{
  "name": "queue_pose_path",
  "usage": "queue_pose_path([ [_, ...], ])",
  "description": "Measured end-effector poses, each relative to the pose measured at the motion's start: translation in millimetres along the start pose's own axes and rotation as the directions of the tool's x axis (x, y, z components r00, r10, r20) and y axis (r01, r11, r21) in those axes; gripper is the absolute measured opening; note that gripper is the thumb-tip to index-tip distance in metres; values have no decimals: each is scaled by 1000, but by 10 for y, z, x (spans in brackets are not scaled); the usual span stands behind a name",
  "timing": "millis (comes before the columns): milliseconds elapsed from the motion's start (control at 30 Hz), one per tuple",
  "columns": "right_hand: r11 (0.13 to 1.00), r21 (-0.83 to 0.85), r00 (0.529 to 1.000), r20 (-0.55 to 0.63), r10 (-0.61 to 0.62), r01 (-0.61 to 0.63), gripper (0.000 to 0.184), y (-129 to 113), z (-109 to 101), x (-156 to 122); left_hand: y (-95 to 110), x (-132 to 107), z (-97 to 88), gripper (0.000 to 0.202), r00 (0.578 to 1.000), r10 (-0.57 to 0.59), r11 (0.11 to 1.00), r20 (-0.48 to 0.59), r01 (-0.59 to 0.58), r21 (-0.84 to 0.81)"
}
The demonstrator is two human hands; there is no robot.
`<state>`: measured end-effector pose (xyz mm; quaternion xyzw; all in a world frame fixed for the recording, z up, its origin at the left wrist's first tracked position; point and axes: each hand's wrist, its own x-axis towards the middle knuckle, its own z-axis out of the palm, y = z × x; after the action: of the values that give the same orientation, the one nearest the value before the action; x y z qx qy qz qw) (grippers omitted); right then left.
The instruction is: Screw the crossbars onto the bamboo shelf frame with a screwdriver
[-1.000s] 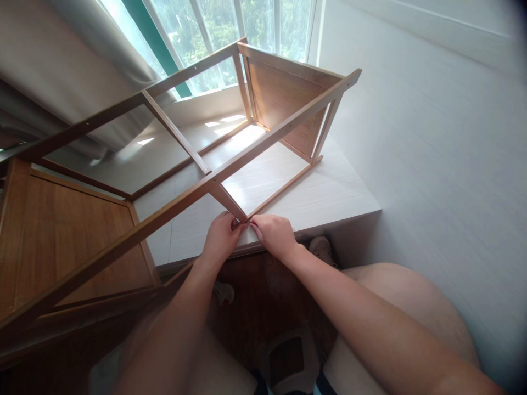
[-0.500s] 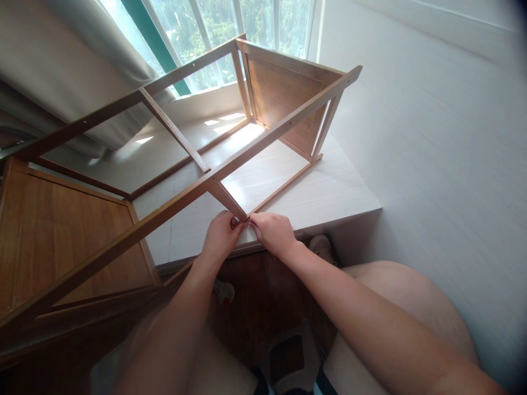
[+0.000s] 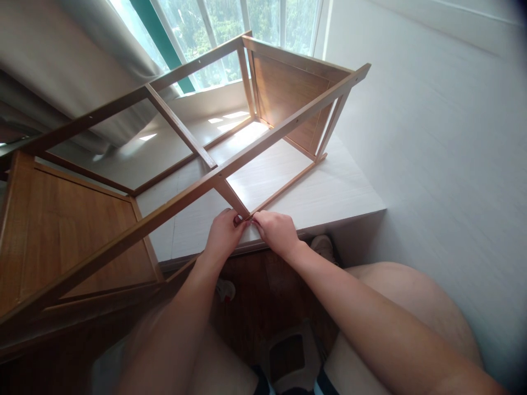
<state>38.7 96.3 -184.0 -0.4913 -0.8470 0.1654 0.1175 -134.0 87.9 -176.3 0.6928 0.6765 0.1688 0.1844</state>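
Note:
A brown wooden furniture frame (image 3: 284,127) lies on its side, with panels at both ends and a crossbar (image 3: 181,126) between its long rails. A short wooden slat (image 3: 233,196) runs down from the near rail to a lower rail (image 3: 288,184). At the joint where these two meet, my left hand (image 3: 225,233) is closed, thumb and fingers pinched together. My right hand (image 3: 276,229) pinches at the same joint from the right, its fingertips almost touching the left ones. What the fingertips hold is hidden or too small to name.
The frame rests partly on a pale raised ledge (image 3: 349,186) whose front edge lies just beyond my knees. A white wall (image 3: 432,137) rises on the right. A grey curtain (image 3: 82,49) and a window (image 3: 222,27) are behind. Dark wooden floor (image 3: 263,280) shows below.
The whole view has shifted slightly, so the frame sits a little further right. Both hands stay pinched at the same joint, with hardly any movement of the fingers.

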Motion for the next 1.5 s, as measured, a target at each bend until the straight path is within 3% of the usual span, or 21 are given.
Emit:
queue_pose_path([
  [833,997,12,997,8,77,-77,27,-18,13,15,10,-9,-2,15,1000,7,999,-15,-6,32],
  [1000,990,-8,990,12,141,-141,45,-35,15,37,28,-13,-18,18,1000,11,999,-15,-10,33],
  [1167,996,-12,995,32,93,-93,32,-31,0,58,30,-9,-21,17,1000,12,1000,-17,-11,24],
  [1500,995,-16,995,-17,95,-95,27,-28,46,53,13,-33,0,14,1000,12,1000,-6,-12,7],
])
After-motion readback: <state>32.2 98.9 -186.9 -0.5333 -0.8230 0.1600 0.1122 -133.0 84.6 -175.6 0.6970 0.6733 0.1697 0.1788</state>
